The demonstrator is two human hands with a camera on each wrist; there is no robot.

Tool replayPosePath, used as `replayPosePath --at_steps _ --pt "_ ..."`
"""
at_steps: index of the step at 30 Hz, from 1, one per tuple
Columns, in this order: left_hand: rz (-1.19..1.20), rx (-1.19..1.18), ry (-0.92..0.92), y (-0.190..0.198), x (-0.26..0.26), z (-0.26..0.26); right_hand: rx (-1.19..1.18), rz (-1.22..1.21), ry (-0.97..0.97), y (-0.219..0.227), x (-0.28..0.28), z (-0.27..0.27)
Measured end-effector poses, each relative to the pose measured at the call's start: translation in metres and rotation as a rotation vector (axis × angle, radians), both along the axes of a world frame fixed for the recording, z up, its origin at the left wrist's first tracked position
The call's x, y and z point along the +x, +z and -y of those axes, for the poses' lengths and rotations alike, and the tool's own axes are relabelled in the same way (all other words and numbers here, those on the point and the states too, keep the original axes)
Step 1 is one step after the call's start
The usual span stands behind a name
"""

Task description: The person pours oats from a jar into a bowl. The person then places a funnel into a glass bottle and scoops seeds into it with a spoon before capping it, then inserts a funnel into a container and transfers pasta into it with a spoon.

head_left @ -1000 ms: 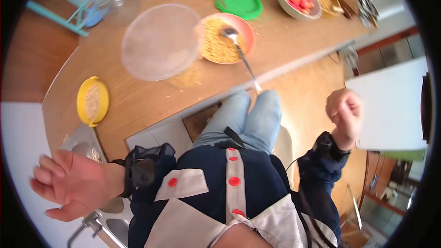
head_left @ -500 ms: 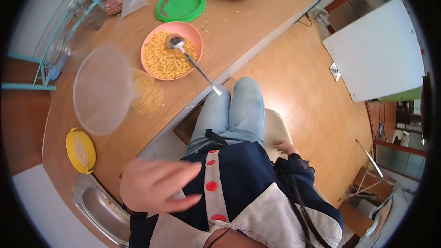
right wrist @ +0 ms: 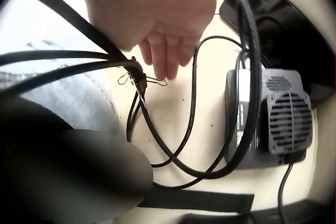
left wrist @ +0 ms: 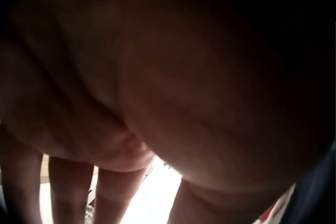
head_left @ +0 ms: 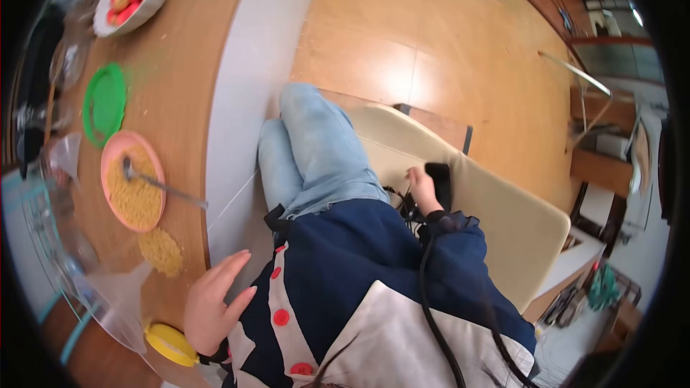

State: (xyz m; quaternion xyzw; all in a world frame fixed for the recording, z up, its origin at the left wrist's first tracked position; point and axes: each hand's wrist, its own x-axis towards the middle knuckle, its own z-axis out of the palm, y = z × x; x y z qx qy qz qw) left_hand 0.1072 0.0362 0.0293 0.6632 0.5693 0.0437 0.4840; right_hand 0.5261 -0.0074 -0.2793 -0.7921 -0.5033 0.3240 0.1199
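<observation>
My left hand hovers by the counter's front edge and the shirt's left side, fingers straight and thumb apart, holding nothing; its palm fills the dark left wrist view. Over the cream chair seat reaches my right hand, its fingers loosely extended toward the seat. Beside it lies a flat glossy black thing. In the right wrist view, black cables loop past the fingers, gathered by a binder clip just below the fingertips. A grey vented box sits on the seat to the right.
On the wooden counter stand a pink bowl of yellow pieces with a spoon in it, a green lid, and a white bowl of red fruit. A yellow dish and clear plastic lid are nearer.
The view has turned right, so the counter shifted left and the chair came into view. My right hand has gone down from the raised position to the seat; my left hand moved in beside the torso.
</observation>
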Motion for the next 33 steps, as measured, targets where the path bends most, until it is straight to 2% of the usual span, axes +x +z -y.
replayPosePath --at_steps 1,2,5,8,9,12,14,18,20,22,24,26,27,29,30,33 --pt "0.001 -0.006 -0.034 -0.002 0.001 -0.005 0.098 -0.008 -0.108 0.009 0.002 -0.001" --pt "-0.026 -0.022 -0.025 -0.003 0.0 -0.011 0.059 0.07 -0.164 0.003 0.011 0.002" --pt "-0.048 -0.035 -0.026 -0.009 0.003 -0.024 0.147 0.273 -0.165 0.012 0.03 -0.003" --pt "-0.064 -0.055 -0.004 -0.009 -0.001 -0.03 0.081 0.389 -0.274 0.027 0.052 0.001" --pt "-0.078 -0.072 0.031 -0.008 -0.003 -0.031 0.024 0.408 -0.363 0.027 0.06 0.009" --pt "-0.02 -0.161 -0.006 -0.002 -0.018 -0.029 -0.143 0.469 -0.466 0.045 0.066 0.043" --pt "-0.008 -0.188 0.004 0.01 -0.022 -0.03 -0.229 0.478 -0.465 0.052 0.058 0.072" --pt "0.01 -0.302 0.019 0.03 -0.019 -0.044 -0.595 0.448 -0.454 0.057 0.022 0.101" --pt "0.055 -0.363 0.054 0.033 -0.02 -0.046 -0.599 0.377 -0.458 0.073 -0.004 0.091" --pt "0.045 -0.411 0.067 0.041 -0.016 -0.053 -0.556 0.325 -0.499 0.074 -0.026 0.086" --pt "0.063 -0.501 0.155 0.049 -0.011 -0.064 -0.553 0.194 -0.487 0.074 -0.042 0.079" --pt "0.052 -0.54 0.143 0.055 -0.005 -0.078 -0.611 0.017 -0.381 0.082 -0.05 0.076" --pt "0.043 -0.582 0.146 0.058 -0.003 -0.084 -0.622 0.005 -0.399 0.075 -0.053 0.08" --pt "0.021 -0.6 0.117 0.063 -0.003 -0.09 -0.494 -0.157 -0.157 0.063 -0.065 0.098" --pt "0.02 -0.596 0.109 0.065 -0.003 -0.093 -0.401 -0.338 -0.354 0.065 -0.076 0.101" --pt "-0.06 -0.608 0.073 0.081 0.003 -0.106 -0.448 -0.408 -0.427 0.077 -0.093 0.11"
